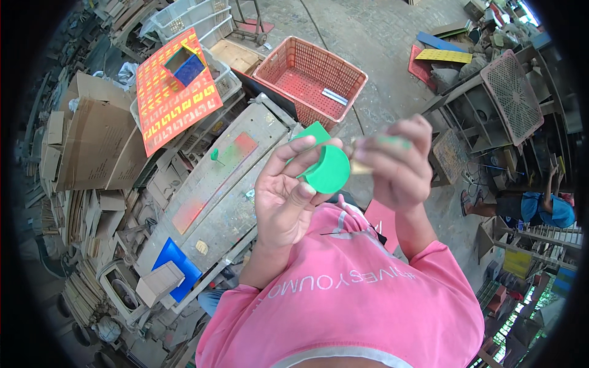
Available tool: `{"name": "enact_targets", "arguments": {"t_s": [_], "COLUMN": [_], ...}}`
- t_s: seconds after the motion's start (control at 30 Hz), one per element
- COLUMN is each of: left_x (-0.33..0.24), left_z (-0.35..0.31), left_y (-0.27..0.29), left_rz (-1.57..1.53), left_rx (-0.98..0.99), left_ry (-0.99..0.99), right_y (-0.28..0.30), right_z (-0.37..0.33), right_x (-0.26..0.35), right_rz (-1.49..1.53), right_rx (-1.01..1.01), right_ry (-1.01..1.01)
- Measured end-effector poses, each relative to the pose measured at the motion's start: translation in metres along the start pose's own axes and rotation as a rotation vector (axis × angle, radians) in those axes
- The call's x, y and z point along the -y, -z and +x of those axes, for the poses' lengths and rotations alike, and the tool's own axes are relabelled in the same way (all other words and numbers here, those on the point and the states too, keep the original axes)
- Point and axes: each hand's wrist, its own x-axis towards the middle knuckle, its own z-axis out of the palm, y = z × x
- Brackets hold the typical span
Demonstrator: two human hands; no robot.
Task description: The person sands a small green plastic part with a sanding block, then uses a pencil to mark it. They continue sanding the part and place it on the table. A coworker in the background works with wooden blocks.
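My left hand (285, 199) grips a bright green rounded piece (331, 172) by its edge; a curved notch is cut into one side. Just right of it is my right hand (399, 165), smeared by motion, its fingers bent around a small tan-yellow thing (362, 167) whose kind I cannot make out. Some green shows on those fingers. Behind my left fingertips lies a flat green surface (316, 131), partly covered. On the long worn bench (227, 178) to the left rest a red-and-green painted strip (211, 184) and a small green peg-like thing (215, 156).
A red plastic crate (313, 76) stands ahead. Left are an orange sheet (178, 92) with yellow cut-out shapes on white crates, cardboard boxes (95, 135), and a blue panel (178, 264) under a wooden block (161, 283). Another person (534, 205) in blue is at far right.
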Motion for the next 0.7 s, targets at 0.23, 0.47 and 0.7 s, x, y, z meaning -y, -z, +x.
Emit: {"name": "enact_targets", "arguments": {"t_s": [0.23, 0.47, 0.7], "left_x": [0.0, 0.001, 0.001], "left_z": [-0.002, -0.006, -0.003], "left_y": [-0.001, -0.001, 0.003], "left_rz": [0.091, 0.201, 0.167], "left_rx": [0.097, 0.128, 0.139], "left_ry": [-0.014, -0.082, -0.106], "right_y": [0.003, 0.0, 0.004], "right_z": [0.01, 0.018, 0.01], "right_x": [0.004, 0.009, 0.008], "right_rz": [0.225, 0.23, 0.212], "right_rx": [-0.065, 0.012, 0.002], "right_ry": [-0.005, 0.079, 0.051]}}
